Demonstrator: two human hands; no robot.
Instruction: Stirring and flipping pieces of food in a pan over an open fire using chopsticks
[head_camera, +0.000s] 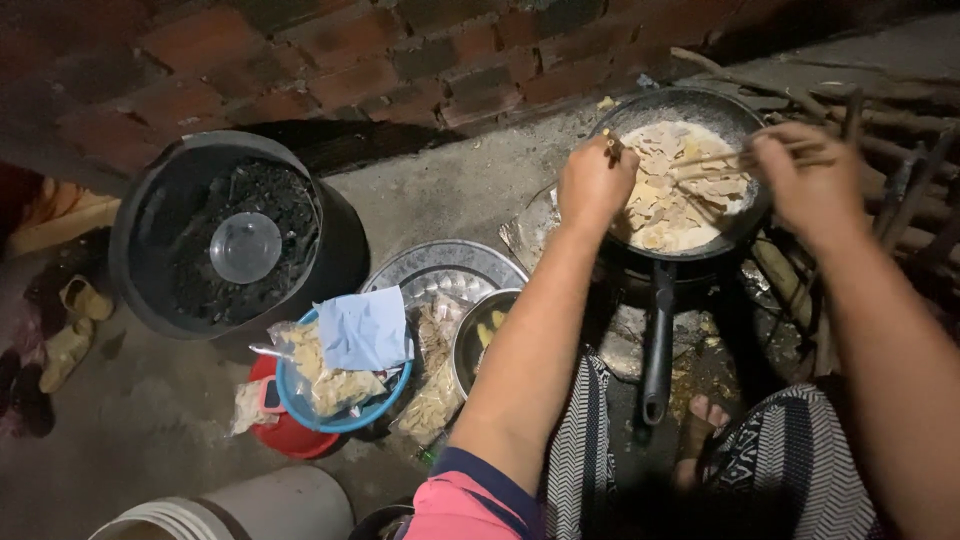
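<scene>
A dark frying pan (690, 110) of pale chips in oil sat on a low stove by the brick wall (400, 60). The right hand (815, 185) gripped long chopsticks (740, 157) over it; the left hand (595, 185) pinched a small piece. Stirring gently, hands high above the oil, seemed wisest.

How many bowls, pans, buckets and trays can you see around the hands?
Frying pan: 1, with the left hand and right hand over it, each in a closed grip on sticks
Bowls: 3, blue, red, metal
Black bucket: 1
Metal tray: 1
Total: 6
</scene>
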